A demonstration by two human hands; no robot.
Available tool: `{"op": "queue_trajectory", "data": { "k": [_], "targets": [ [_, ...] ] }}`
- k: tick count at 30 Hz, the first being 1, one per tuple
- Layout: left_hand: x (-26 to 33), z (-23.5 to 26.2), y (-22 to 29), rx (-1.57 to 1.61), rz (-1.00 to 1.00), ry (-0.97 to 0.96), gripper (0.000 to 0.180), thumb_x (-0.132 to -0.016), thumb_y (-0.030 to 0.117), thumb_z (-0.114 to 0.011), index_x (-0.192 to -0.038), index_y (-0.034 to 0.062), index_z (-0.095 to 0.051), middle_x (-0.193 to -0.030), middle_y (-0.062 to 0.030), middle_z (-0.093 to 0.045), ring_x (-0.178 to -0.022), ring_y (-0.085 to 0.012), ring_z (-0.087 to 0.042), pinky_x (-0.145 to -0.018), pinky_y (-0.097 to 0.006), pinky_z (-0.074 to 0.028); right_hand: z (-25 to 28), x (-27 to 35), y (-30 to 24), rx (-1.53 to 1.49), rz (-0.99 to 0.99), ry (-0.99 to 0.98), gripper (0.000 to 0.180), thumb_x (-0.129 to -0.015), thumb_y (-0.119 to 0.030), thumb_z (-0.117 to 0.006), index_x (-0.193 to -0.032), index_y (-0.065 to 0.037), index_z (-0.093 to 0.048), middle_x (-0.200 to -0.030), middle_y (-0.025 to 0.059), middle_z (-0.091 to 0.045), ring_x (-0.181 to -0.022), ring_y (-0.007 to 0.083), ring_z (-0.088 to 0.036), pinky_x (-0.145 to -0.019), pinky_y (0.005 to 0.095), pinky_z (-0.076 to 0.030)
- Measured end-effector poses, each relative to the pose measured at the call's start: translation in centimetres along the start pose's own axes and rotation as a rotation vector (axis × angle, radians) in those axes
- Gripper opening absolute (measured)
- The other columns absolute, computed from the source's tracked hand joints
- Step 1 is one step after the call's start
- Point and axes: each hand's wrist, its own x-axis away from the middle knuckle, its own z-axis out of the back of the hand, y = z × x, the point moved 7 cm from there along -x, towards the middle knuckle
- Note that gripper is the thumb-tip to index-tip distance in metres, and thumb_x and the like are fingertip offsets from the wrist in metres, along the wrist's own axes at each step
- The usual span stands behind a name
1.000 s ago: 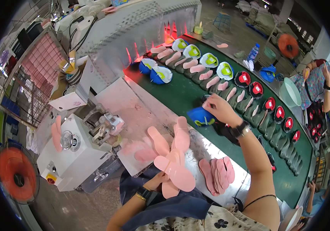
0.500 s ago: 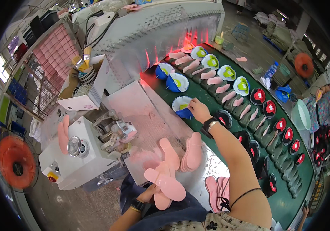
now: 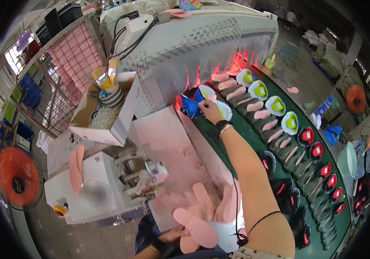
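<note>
My left hand [image 3: 174, 235], low in the picture, grips pink insoles [image 3: 197, 228] that overlap one another. At the far left of the green conveyor belt, my right hand [image 3: 212, 112] pinches the edge of a blue shoe upper [image 3: 190, 107], which looks tipped onto its side. Beside it are a blue-and-white upper [image 3: 205, 92] and a white upper [image 3: 224, 110], partly behind my hand. More insoles [image 3: 227, 205] are stacked on the bench near my right forearm.
Dark soles [image 3: 275, 139] with pink insoles run along the belt [image 3: 247, 131]. White-and-green uppers [image 3: 275, 105] and black-and-red uppers [image 3: 316, 151] line its far side. Red light glows at the machine housing [image 3: 202, 47]. Left stand a white machine [image 3: 94, 185], a brush box [image 3: 120, 125] and an orange fan [image 3: 17, 177].
My right hand has moved farther along the belt, from the nearer blue-and-white upper to the tipped blue one. My left hand still holds the insoles. The view has shifted.
</note>
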Motion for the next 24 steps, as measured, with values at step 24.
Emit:
{"op": "queue_trajectory", "data": {
  "k": [24],
  "targets": [
    [-2.0, 0.7, 2.9, 0.09, 0.002, 0.015, 0.073, -0.089, 0.025, -0.066, -0.145, 0.002, -0.025, -0.138, -0.0104, -0.044, -0.129, -0.0228, -0.042, -0.107, -0.038, -0.036, -1.8, 10.9, -6.3, 0.505, 0.201, -0.104, 0.023, -0.084, -0.013, -0.057, -0.106, -0.005, -0.061, -0.101, 0.0162, -0.06, -0.083, 0.0352, -0.062, -0.072, 0.0423, -0.05]
  ]
}}
